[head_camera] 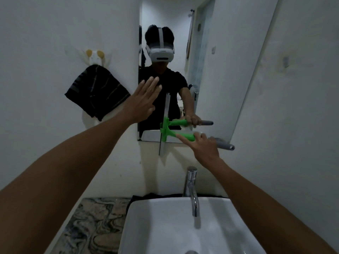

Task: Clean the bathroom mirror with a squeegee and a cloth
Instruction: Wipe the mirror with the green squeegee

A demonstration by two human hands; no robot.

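A dim, white-walled bathroom: a narrow mirror [211,70] hangs above a white basin [165,226] with a chrome tap [190,187], beside a marbled counter [88,226].

The right hand [205,149] grips the squeegee [176,134] by its green handle, fingers wrapped around it with the index finger stretched along the shaft toward the head; a grey end of the handle sticks out past the hand to the right. The blade stands upright at the mirror's lower edge, part of it on the glass and part hanging below, over the wall. The left hand [145,99] is flat, fingers straight and spread, holding nothing, at the mirror's left edge; whether it touches the glass I cannot tell.

The risk, as I judge it: with the blade overhanging the bottom edge, a sideways pull could catch the rim and skip, leaving streaks. An open palm on the glass would leave prints.

The squeegee has a bright green handle and crosspiece, with a long pale blade. A dark striped cloth [97,92] hangs from a wall hook [95,57] left of the mirror, untouched.
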